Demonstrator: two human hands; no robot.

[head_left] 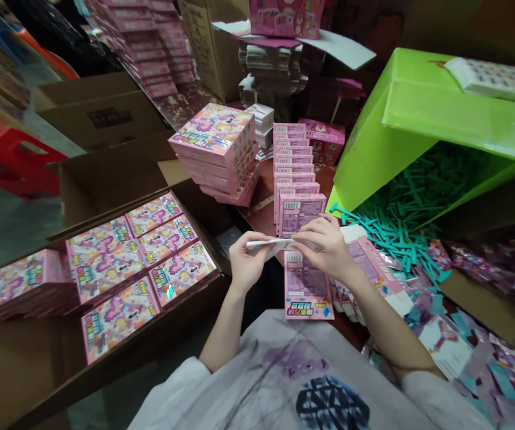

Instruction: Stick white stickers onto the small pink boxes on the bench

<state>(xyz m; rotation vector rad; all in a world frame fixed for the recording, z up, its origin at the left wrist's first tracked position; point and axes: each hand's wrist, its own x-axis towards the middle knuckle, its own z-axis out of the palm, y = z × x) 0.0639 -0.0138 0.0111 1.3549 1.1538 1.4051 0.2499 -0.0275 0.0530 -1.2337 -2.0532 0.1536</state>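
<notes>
My left hand (247, 260) and my right hand (324, 245) both pinch a flat white-edged carton (279, 243), held level and seen edge-on just above my lap. My left fingers grip its left end and my right fingers close over its right end. Right below it a pink printed box (306, 285) lies face up with a barcode at its top. A row of overlapping pink boxes (294, 173) runs away from my hands across the table.
A brown carton (118, 173) at left holds packed pink boxes (150, 257). A stack of pink boxes (217, 152) stands behind it. A tipped green box (419, 119) at right spills teal sticks (401, 221). Foil packets (477, 358) lie at lower right.
</notes>
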